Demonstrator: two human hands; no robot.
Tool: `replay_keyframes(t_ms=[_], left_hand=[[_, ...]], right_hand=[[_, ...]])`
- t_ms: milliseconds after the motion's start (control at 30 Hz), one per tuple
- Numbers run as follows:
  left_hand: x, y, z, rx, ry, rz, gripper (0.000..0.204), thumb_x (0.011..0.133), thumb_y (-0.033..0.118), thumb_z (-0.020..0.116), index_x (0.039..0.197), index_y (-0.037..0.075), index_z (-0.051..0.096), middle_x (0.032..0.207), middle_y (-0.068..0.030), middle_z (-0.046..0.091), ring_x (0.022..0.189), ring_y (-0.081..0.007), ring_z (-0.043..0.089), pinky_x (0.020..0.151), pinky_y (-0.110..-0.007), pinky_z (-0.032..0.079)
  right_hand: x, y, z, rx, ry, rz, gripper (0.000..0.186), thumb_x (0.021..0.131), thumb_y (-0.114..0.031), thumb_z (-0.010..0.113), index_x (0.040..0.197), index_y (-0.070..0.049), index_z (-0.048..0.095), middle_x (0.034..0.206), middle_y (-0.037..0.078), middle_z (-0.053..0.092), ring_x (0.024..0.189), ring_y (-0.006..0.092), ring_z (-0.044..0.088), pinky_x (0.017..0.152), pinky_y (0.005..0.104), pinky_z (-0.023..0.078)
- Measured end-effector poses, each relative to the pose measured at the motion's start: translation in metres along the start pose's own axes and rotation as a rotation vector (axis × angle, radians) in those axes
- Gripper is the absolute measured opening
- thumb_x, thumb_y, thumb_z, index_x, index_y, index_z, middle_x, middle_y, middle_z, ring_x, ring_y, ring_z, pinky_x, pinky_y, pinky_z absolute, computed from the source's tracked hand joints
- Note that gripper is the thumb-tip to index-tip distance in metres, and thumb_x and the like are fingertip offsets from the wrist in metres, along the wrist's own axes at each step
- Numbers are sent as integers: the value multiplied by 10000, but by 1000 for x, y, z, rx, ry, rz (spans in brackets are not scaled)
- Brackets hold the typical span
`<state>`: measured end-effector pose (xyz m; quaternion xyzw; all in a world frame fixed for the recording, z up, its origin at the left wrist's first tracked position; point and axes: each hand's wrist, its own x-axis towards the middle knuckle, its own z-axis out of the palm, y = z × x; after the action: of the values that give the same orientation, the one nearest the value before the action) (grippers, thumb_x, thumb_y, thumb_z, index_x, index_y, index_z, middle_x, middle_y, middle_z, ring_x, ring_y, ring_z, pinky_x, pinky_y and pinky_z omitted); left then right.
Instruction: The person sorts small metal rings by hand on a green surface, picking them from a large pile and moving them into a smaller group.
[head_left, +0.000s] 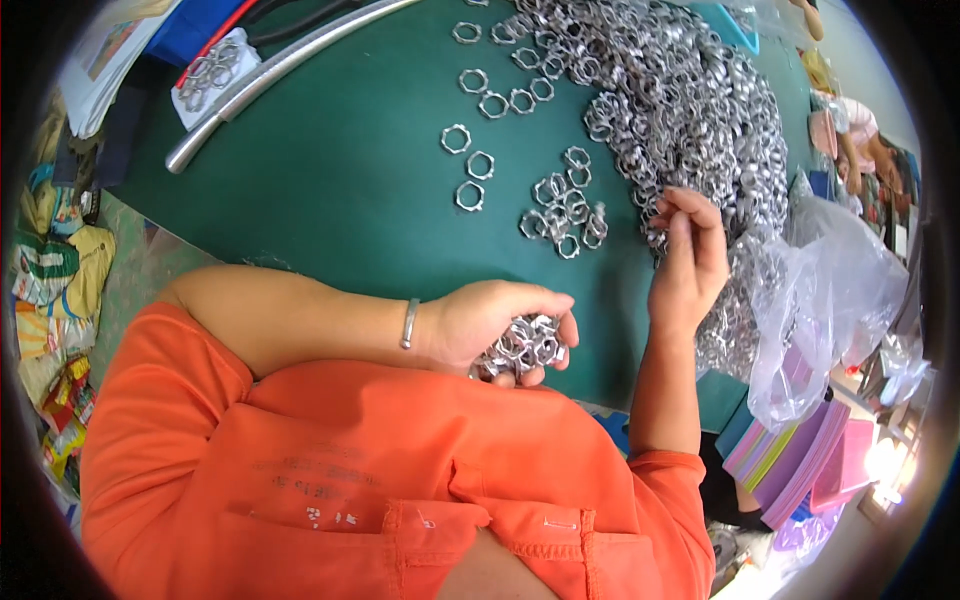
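Note:
My left hand [500,325] is cupped at the table's near edge, palm up, its fingers curled around a handful of notched metal rings [525,345]. At the left border of a big heap of the same rings [690,110] is my right hand [688,245], thumb and fingers drawn together. Whatever its fingertips may hold cannot be made out against the heap. Between the hands and a bit farther off lies a small cluster of rings [566,205]. Several single rings [470,195] are scattered to the left of the heap.
A long silvery metal bar [270,85] lies across the green table [330,190] at the far left, beside a white pad [190,105] with rings on it. Clear plastic bags [820,290] and coloured folders [800,460] sit at the right. Another person [865,145] is beyond.

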<state>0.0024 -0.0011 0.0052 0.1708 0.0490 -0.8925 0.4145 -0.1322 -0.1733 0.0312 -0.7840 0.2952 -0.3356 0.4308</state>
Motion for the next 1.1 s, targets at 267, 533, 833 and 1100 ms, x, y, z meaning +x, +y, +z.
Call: replay_keyframes(t_ms=[267,533,833,1100], left_hand=[[1,2,-1,-49,-21,-28,353,986,354,386,939,61,577,866,-109,610,557,-171,573,390,-257,415],[0,1,1,-27,-12,-16,367,992,366,368,938,65,571,857,-106,607,544,-174,561,387,-258,409],[0,0,0,7,-1,-1,367,998,357,351,950,64,566,858,-109,607,554,-178,566,392,-254,409],[0,0,-1,-5,-8,0,365,993,359,362,944,64,570,864,-114,608,557,-181,571,393,-256,410]], right_hand=[[-7,-13,13,-380,-397,-75,268,764,33,681,1022,-15,631,1000,102,590,900,203,577,747,307,479],[-11,0,-1,-204,-324,6,187,778,3,695,945,-2,612,923,92,593,792,185,585,687,285,487],[-24,7,23,-300,-298,-203,303,639,-14,700,914,-55,578,1019,118,543,891,288,498,795,387,396],[-19,7,27,-424,-339,-288,263,632,-2,680,863,-45,561,966,115,541,853,277,491,760,370,396]])
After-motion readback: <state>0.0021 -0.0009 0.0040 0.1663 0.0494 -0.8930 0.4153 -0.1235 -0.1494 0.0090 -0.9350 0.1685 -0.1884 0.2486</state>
